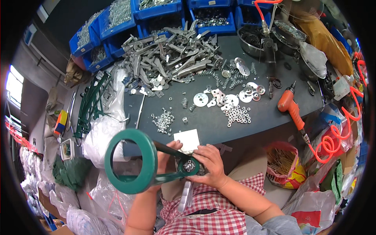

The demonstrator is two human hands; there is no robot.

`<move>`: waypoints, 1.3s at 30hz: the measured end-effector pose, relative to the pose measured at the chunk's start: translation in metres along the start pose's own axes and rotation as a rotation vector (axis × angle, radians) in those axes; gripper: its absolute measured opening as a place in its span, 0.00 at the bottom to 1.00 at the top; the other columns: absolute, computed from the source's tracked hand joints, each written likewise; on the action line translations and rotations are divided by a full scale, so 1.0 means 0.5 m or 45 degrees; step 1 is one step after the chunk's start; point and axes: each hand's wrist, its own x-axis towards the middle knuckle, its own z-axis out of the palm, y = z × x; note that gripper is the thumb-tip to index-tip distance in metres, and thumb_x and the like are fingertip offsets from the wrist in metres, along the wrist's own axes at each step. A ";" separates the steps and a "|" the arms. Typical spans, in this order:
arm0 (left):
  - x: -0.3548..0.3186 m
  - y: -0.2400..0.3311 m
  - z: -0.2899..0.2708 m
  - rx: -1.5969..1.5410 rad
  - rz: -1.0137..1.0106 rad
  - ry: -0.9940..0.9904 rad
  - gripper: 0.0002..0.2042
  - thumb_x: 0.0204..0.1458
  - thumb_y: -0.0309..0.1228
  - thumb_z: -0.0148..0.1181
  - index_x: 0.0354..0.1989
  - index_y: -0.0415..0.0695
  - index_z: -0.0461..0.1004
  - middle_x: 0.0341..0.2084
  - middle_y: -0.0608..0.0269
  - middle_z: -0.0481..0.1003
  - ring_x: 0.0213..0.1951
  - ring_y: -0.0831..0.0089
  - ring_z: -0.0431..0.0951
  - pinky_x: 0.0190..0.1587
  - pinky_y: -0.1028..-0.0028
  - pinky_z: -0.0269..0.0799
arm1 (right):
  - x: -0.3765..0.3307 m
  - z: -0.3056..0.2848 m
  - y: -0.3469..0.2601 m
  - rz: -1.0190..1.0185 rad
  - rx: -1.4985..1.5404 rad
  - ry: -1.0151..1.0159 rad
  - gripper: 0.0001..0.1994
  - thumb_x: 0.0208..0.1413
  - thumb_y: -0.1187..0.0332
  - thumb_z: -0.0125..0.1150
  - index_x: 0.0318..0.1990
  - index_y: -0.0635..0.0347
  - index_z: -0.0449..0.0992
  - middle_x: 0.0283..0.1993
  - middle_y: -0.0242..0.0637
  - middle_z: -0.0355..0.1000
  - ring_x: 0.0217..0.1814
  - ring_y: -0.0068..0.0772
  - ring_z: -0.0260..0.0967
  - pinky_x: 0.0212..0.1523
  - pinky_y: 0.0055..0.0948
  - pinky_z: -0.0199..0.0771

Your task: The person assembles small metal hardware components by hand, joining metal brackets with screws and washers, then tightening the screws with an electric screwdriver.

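A green caulking gun frame [131, 184], with a wide ring at its left end, is held over my lap at the table's front edge. My right hand [211, 164] wraps round its small right end, where a metal nut or stud [189, 166] shows. A grey metal handle [185, 197] hangs below that end. My left hand [163, 156] is closed about the frame's far side, partly hidden by the green bars. Just beyond my fingers, a white square piece [187, 140] lies on the table edge.
Grey cast handles [168, 58] are heaped mid-table before blue bins [117, 19] of small parts. Springs, discs, nuts [237, 116] and small fittings [163, 120] lie nearer. An orange power screwdriver [290, 105] with a coiled air hose rests right; green frames [91, 102] lie left.
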 end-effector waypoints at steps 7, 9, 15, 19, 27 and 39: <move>-0.036 -0.050 -0.015 0.934 0.317 -0.050 0.35 0.40 0.43 0.66 0.54 0.37 0.59 0.50 0.50 0.65 0.59 0.56 0.58 0.58 0.63 0.53 | 0.135 -0.104 0.027 0.217 0.475 -0.834 0.18 0.40 0.63 0.67 0.40 0.58 0.74 0.46 0.40 0.69 0.47 0.38 0.68 0.48 0.33 0.66; -0.039 -0.063 -0.008 0.775 0.331 0.013 0.35 0.39 0.43 0.66 0.53 0.38 0.61 0.50 0.51 0.66 0.59 0.56 0.58 0.58 0.63 0.53 | 0.226 -0.104 0.050 0.429 0.287 -0.548 0.13 0.44 0.68 0.61 0.39 0.59 0.74 0.43 0.40 0.70 0.42 0.36 0.69 0.42 0.30 0.69; -0.037 -0.038 0.004 0.857 0.365 0.026 0.28 0.36 0.40 0.68 0.45 0.41 0.67 0.47 0.53 0.66 0.55 0.54 0.60 0.56 0.61 0.54 | 0.303 -0.034 0.186 -0.092 -0.695 -0.573 0.16 0.37 0.63 0.65 0.34 0.59 0.73 0.38 0.39 0.66 0.45 0.41 0.62 0.43 0.34 0.66; -0.052 -0.077 0.002 0.915 0.415 -0.007 0.32 0.37 0.37 0.68 0.51 0.37 0.62 0.51 0.48 0.62 0.57 0.53 0.58 0.57 0.62 0.54 | 0.301 -0.041 0.201 -0.279 -0.860 -0.705 0.12 0.39 0.62 0.63 0.30 0.58 0.72 0.32 0.37 0.66 0.40 0.39 0.64 0.38 0.35 0.67; -0.048 -0.072 -0.005 0.842 0.412 0.069 0.34 0.35 0.37 0.69 0.53 0.42 0.62 0.53 0.47 0.61 0.57 0.53 0.59 0.57 0.63 0.55 | 0.281 -0.165 0.090 0.885 0.483 -0.568 0.08 0.54 0.70 0.52 0.37 0.65 0.72 0.25 0.31 0.70 0.24 0.20 0.68 0.25 0.21 0.68; -0.041 -0.086 -0.017 0.672 0.238 0.054 0.36 0.30 0.38 0.73 0.51 0.40 0.65 0.55 0.47 0.58 0.59 0.61 0.56 0.58 0.63 0.53 | 0.199 -0.072 -0.047 0.782 0.442 -1.051 0.08 0.48 0.76 0.57 0.34 0.65 0.64 0.25 0.38 0.70 0.25 0.26 0.69 0.27 0.27 0.68</move>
